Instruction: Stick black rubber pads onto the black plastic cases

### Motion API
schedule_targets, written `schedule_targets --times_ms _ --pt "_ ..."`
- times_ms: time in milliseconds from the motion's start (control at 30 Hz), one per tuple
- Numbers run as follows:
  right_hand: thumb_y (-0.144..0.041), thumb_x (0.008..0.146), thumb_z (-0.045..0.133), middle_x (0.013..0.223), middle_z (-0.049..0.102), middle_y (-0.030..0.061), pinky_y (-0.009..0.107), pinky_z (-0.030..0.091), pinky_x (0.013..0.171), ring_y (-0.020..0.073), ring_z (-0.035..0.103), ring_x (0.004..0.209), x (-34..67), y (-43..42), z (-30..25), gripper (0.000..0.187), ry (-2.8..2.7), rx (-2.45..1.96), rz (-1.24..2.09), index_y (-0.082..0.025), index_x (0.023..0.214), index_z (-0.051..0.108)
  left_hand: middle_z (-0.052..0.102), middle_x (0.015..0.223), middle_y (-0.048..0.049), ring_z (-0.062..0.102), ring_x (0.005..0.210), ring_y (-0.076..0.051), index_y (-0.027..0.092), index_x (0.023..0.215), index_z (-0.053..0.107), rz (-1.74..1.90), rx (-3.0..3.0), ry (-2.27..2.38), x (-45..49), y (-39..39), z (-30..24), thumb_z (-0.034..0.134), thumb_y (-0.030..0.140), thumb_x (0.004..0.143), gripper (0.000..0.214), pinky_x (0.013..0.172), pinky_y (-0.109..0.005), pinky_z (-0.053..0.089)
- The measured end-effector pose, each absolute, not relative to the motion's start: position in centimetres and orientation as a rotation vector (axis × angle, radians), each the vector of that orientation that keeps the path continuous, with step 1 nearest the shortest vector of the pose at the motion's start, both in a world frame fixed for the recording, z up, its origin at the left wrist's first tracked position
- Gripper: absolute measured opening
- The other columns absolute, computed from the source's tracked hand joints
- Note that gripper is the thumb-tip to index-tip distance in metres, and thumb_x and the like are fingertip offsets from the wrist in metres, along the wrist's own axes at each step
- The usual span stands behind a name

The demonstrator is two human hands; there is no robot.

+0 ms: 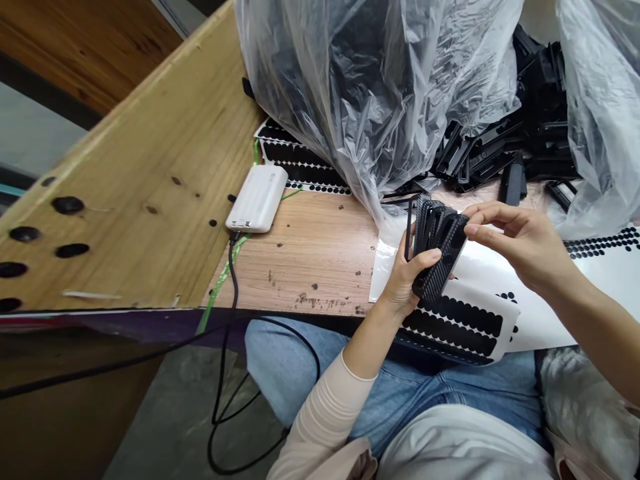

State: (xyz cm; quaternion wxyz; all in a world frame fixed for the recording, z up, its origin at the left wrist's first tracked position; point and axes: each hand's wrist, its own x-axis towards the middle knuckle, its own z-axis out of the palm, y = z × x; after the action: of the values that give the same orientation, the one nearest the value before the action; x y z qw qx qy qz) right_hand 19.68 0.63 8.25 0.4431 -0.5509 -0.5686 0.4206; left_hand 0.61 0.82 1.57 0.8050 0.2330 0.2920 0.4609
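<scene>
My left hand (407, 273) is wrapped round a small stack of black plastic parts (436, 243) with a carbon-fibre pattern, held above the table's front edge. At the upper right end of the stack, the thumb and forefinger of my right hand (520, 243) are pinched together against the front part. Whatever lies between those fingertips is too small to make out. Below the stack, a sheet of black round stickers (460, 327) curls over the table edge above my lap. More of its white backing (540, 313) extends under my right forearm.
A clear plastic bag (380, 87) stands at the back, beside a heap of black plastic parts (500, 147). Another sticker sheet (300, 160) lies partly under the bag. On the left, a white power bank (257, 199) has a black cable (233, 273) hanging off the edge.
</scene>
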Motion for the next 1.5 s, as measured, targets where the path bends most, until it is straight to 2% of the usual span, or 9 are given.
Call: schedule_targets --times_ms 533,633,733,867,1033,1133,1233,1367,1500 --pt "-0.035 0.099 0.077 0.112 0.080 0.0071 0.049 0.067 0.094 0.0283 0.077 0.107 19.2 -0.2 8.6 0.009 -1.725 -1.391 0.622 -0.027 0.095 0.076 0.072 0.099 -0.0006 0.069 0.065 -0.014 0.023 0.136 0.056 0.992 0.529 0.615 0.7 0.7 1.4 0.094 0.039 0.071 0.077 0.058 -0.028 0.062" --pt "-0.038 0.098 0.080 0.139 0.072 0.0135 0.063 0.058 0.108 0.0395 0.069 0.129 19.2 -0.3 8.6 0.010 -1.828 -1.441 0.294 -0.028 0.100 0.079 0.071 0.098 -0.0003 0.070 0.067 -0.014 0.023 0.133 0.057 0.996 0.516 0.633 0.7 0.8 1.6 0.095 0.039 0.071 0.074 0.059 -0.028 0.063" --pt "-0.050 0.094 0.084 0.160 0.059 0.0165 0.073 0.044 0.121 0.0481 0.053 0.149 19.8 0.2 8.2 0.041 -1.884 -1.517 0.192 -0.030 0.130 0.078 0.071 0.099 -0.0001 0.071 0.069 -0.015 0.024 0.130 0.060 0.991 0.507 0.653 0.6 0.9 1.6 0.095 0.039 0.071 0.070 0.063 -0.028 0.064" --pt "-0.063 0.094 0.080 0.154 0.064 0.0162 0.063 0.050 0.120 0.0395 0.064 0.140 20.9 1.6 6.6 0.068 -1.804 -1.490 0.610 -0.029 0.152 0.065 0.073 0.100 -0.0007 0.071 0.067 -0.014 0.023 0.130 0.060 0.980 0.530 0.698 0.4 1.0 1.5 0.095 0.040 0.071 0.070 0.060 -0.026 0.061" --pt "-0.061 0.078 0.092 0.164 0.056 0.0171 0.052 0.060 0.112 0.0347 0.066 0.140 19.5 2.2 4.8 0.101 -1.262 -1.344 1.176 -0.032 0.163 0.047 0.075 0.099 -0.0016 0.073 0.067 -0.017 0.024 0.131 0.059 0.923 0.688 0.734 0.4 1.0 1.5 0.096 0.043 0.071 0.074 0.061 -0.027 0.062" --pt "-0.040 0.071 0.095 0.133 0.076 0.0079 0.049 0.063 0.109 0.0304 0.074 0.124 17.9 1.6 4.4 0.090 -0.951 -1.189 1.436 -0.033 0.152 0.055 0.077 0.101 -0.0007 0.076 0.069 -0.017 0.028 0.140 0.054 0.899 0.868 0.785 0.6 0.8 1.2 0.101 0.043 0.071 0.086 0.063 -0.025 0.061" --pt "-0.030 0.070 0.089 0.105 0.079 0.0005 0.047 0.069 0.094 0.0270 0.080 0.097 18.9 0.1 5.0 0.072 -0.708 -1.138 1.516 -0.034 0.138 0.063 0.079 0.098 -0.0013 0.076 0.068 -0.018 0.032 0.156 0.041 0.865 0.972 0.756 0.6 0.9 0.6 0.096 0.063 0.074 0.104 0.060 -0.023 0.059" --pt "-0.025 0.070 0.085 0.109 0.081 0.0016 0.040 0.069 0.078 0.0236 0.080 0.085 25.8 -5.8 7.4 0.065 -0.635 -1.232 1.418 -0.033 0.133 0.071 0.082 0.109 -0.0090 0.083 0.079 -0.024 0.031 0.164 0.027 0.737 1.066 0.687 0.5 1.8 0.3 0.082 0.080 0.081 0.111 0.073 -0.033 0.067" --pt "-0.025 0.072 0.089 0.111 0.082 -0.0002 0.038 0.068 0.071 0.0226 0.080 0.082 34.5 -15.6 9.1 0.065 -0.467 -1.489 1.019 -0.037 0.134 0.073 0.082 0.107 -0.0086 0.083 0.080 -0.023 0.027 0.154 0.042 0.738 1.119 0.699 0.6 2.4 0.6 0.072 0.077 0.093 0.085 0.074 -0.032 0.068"
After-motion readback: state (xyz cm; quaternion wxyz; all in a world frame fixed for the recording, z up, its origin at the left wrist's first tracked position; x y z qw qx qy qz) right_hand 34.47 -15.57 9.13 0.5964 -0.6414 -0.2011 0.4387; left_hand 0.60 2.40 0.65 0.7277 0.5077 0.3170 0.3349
